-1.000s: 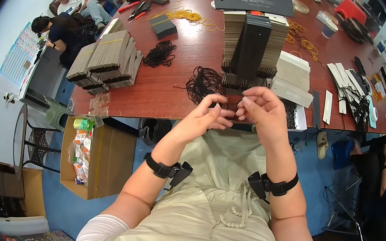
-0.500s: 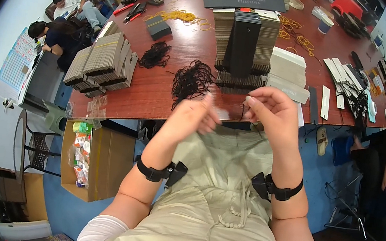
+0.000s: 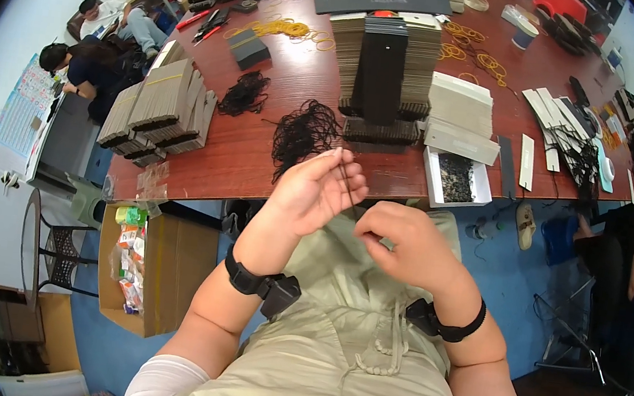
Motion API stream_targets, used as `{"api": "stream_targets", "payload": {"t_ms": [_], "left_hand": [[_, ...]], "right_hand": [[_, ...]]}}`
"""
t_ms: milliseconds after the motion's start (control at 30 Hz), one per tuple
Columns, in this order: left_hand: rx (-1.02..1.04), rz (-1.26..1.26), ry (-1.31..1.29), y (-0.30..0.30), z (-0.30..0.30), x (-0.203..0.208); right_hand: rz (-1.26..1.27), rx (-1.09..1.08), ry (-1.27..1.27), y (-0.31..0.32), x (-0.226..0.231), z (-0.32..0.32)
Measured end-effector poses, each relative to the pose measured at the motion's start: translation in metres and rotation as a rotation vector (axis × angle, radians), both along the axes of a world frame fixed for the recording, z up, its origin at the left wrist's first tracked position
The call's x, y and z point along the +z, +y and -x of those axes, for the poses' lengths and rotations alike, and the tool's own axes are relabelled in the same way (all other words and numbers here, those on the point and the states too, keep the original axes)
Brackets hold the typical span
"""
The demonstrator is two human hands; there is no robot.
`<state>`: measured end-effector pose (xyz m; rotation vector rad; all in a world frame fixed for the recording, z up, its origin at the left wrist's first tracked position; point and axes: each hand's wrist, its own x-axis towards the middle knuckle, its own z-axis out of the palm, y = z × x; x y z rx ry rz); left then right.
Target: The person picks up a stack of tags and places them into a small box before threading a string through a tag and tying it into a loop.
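At the table's front edge, my left hand (image 3: 316,192) is palm up with thumb and forefinger pinched on a thin black cord (image 3: 347,186). The cord runs down across the fingers toward my right hand (image 3: 410,245). That hand is curled closed at the cord's lower end; its fingertips are partly hidden. Just beyond my left hand lies a tangled heap of black cords (image 3: 305,137), with a smaller bundle of black cords (image 3: 244,94) farther left. Behind both hands stands a tall stack of black tags (image 3: 381,75).
Banded stacks of grey cards (image 3: 161,112) stand at left. A white box (image 3: 431,182) with dark bits sits at the right front edge, beside pale cards (image 3: 462,109). Yellow rubber bands (image 3: 286,28) lie farther back. A cardboard box (image 3: 173,275) stands below left. Other people sit nearby.
My right hand has moved down and left, closing in beside my left hand. My left hand has turned palm up, and the cord now stretches between them. The view has shifted slightly.
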<state>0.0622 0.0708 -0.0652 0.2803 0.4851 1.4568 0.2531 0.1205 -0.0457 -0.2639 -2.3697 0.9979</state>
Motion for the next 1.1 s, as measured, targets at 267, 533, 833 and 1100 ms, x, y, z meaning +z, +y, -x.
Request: {"api": "stream_targets", "payload": {"t_ms": [267, 533, 833, 1100], "left_hand": [[-0.063, 0.153, 0.128, -0.017, 0.007, 0.0], [-0.113, 0.135, 0.348, -0.016, -0.008, -0.002], [-0.143, -0.102, 0.756, -0.021, -0.023, 0.012], [-0.203, -0.262, 0.893, -0.031, -0.032, 0.017]], "right_hand": [[-0.223, -1.176, 0.092, 0.09, -0.029, -0.09], [-0.246, -1.191, -0.36, 0.121, -0.072, -0.124], [-0.383, -1.174, -0.121, 0.094, -0.025, -0.111], [1.161, 0.046, 0.167, 0.018, -0.013, -0.004]]}}
